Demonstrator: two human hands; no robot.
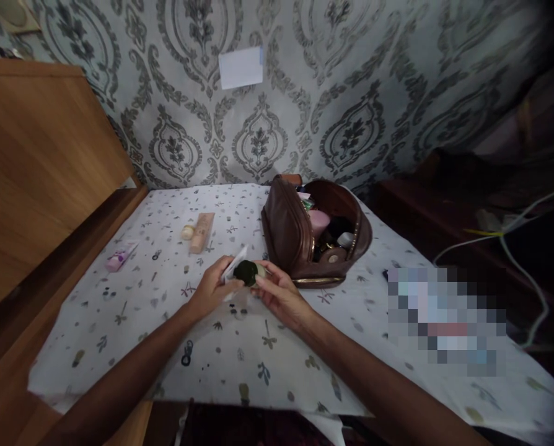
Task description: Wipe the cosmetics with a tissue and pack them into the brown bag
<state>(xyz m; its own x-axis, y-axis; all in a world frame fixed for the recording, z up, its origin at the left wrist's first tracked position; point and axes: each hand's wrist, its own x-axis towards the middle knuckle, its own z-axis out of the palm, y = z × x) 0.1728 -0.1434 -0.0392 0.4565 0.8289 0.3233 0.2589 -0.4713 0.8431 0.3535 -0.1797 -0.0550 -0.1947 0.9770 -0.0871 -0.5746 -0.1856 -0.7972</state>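
Note:
My left hand (212, 288) is closed on a thin white sheet (234, 263), which looks like a tissue or wipe. Its thumb reaches to a small round dark green or black item (246, 273) with a pale edge, perhaps a jar or compact. From the other side, my right hand (284, 297) grips this item between thumb and fingers. Both hands are just above the table, in front of an unzipped brown toiletry bag (284, 229). Inside the bag are a pink item (318, 222) and several other small things, partly hidden.
A beige tube (202, 231) and a small cream-lidded jar (187, 232) are left of the bag. Farther left lies a purple-and-pink tube (119, 257). A blurred-out flat object (444, 322) is at right. Wooden furniture (49, 136) borders the cloth-covered table (156, 347).

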